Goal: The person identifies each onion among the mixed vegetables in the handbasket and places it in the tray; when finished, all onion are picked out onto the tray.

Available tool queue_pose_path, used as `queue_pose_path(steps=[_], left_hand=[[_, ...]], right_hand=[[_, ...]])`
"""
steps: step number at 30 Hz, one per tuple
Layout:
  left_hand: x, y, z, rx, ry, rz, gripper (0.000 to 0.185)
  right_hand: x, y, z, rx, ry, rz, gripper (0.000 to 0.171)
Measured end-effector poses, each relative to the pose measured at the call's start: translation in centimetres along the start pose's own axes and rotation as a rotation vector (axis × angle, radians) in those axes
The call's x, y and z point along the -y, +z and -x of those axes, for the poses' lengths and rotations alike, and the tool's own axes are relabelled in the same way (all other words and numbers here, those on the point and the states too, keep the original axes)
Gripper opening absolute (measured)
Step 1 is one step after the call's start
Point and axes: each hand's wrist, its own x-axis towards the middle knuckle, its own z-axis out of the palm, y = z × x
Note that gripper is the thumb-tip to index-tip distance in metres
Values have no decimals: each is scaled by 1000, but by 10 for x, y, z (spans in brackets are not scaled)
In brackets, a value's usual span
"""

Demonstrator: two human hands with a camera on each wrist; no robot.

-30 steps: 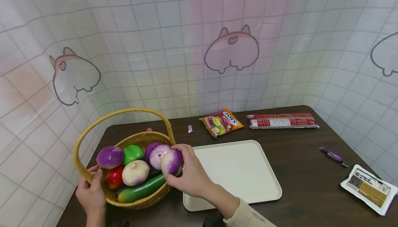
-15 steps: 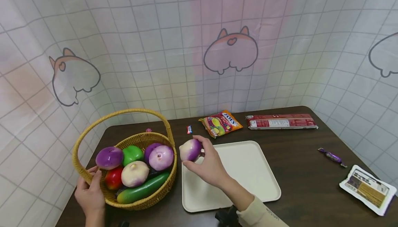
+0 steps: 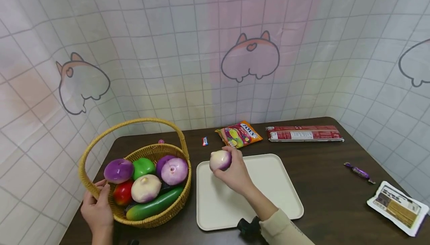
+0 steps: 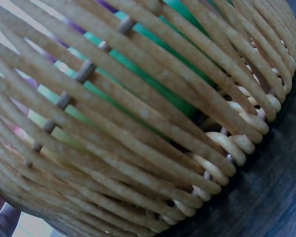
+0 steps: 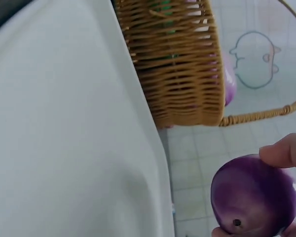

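Purple vegetable [image 5: 254, 195], held, hole [image 5: 237, 222] in right wrist view only

And on my feed I've got the Fox's bag [image 3: 239, 134] between a small wrapper [image 3: 205, 141] and a long red packet [image 3: 305, 133], a purple-wrapped sweet [image 3: 360, 172] and white-edged pouch [image 3: 398, 207] further right, and a cartoon-printed sheet [image 3: 161, 51] behind!

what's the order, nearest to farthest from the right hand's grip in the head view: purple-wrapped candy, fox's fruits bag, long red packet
1. Fox's Fruits bag, just behind the tray
2. Long red packet, back right
3. Purple-wrapped candy, far right
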Motion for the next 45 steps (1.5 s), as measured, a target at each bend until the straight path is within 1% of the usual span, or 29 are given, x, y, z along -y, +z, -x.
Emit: queue_pose_path(steps=[4, 7, 13, 19, 21, 26, 31, 36, 40, 45], left_hand=[[1, 0, 0, -4, 4, -21, 18], [1, 0, 0, -3, 3, -34, 21], [-1, 1, 1, 4, -7, -18, 20], [-1, 2, 2, 13, 0, -47, 22], [-1, 2, 2, 15, 5, -57, 24], [-1, 1, 2, 10, -1, -45, 23], [-2, 0, 1, 4, -6, -40, 22], [-2, 0, 0, 9, -10, -44, 24], [-3, 0, 0, 11, -13, -46, 24], [-3, 0, 1, 11, -18, -33, 23]], right_hand=[[-9, -1, -5, 0, 25, 0, 73], [-16, -2, -7, 13, 43, -22, 73], [-25, -1, -9, 47, 97, -69, 74], [-30, 1, -9, 64, 108, -81, 73], [-30, 1, -9, 71, 100, -77, 73], [-33, 3, -8, 101, 84, -55, 74], [-35, 6, -9, 139, 93, -32, 75], [-36, 8, -7, 170, 59, 13, 74], [-38, 9, -5, 220, 11, 19, 73], [-41, 12, -4, 302, -6, 1, 73]])
